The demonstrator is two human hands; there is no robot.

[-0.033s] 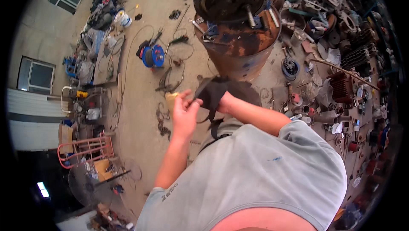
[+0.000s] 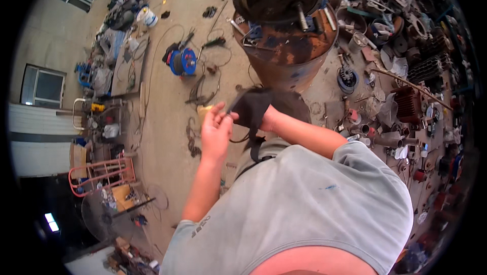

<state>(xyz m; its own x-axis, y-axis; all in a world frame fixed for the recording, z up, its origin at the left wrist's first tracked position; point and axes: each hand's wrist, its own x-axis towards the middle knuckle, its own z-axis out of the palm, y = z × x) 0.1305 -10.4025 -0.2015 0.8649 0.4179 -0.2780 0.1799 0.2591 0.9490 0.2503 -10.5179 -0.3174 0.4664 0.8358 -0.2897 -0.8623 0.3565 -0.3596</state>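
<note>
A piece of black fabric with hanging straps is in front of my waist. My right hand grips it from the right, its fingers mostly hidden behind the cloth. My left hand is at the cloth's left edge, palm up, with thumb and fingers drawn together. Something small and dark shows at those fingertips, too small to name. Just behind the left fingers a yellowish thing shows; whether the hand touches it I cannot tell.
A rusty drum ahead carries a large blue-rimmed round machine with a shaft, plus hand tools. A blue cable reel and loose cables lie on the floor. Metal parts crowd the right. A red hand truck stands left.
My left hand has shifted slightly left and up, its fingers rising a little along the cloth's edge. My right hand stays at the black fabric.
</note>
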